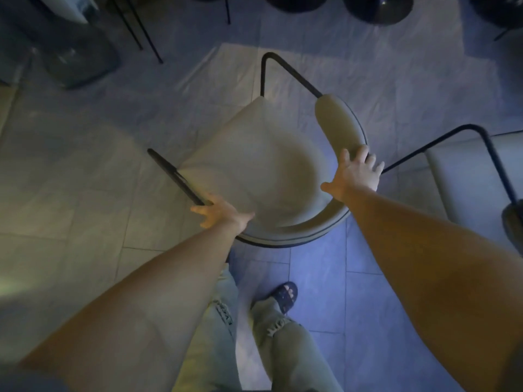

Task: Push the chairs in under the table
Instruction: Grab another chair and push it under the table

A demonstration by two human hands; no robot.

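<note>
A beige upholstered chair point(254, 165) with a curved padded back and black metal arm tubes stands on the tiled floor right below me, seen from above. My left hand point(218, 212) grips the left end of the backrest where the black arm tube meets it. My right hand point(356, 171) lies on the right side of the padded backrest with fingers spread over its top. No table shows clearly in this dim view.
A second beige chair point(467, 171) with a black frame stands close on the right. Dark round seats point(376, 7) and thin black legs point(141, 29) line the top edge. A dark bulky object point(70, 52) is at upper left. My legs and a sandalled foot point(285, 295) are below.
</note>
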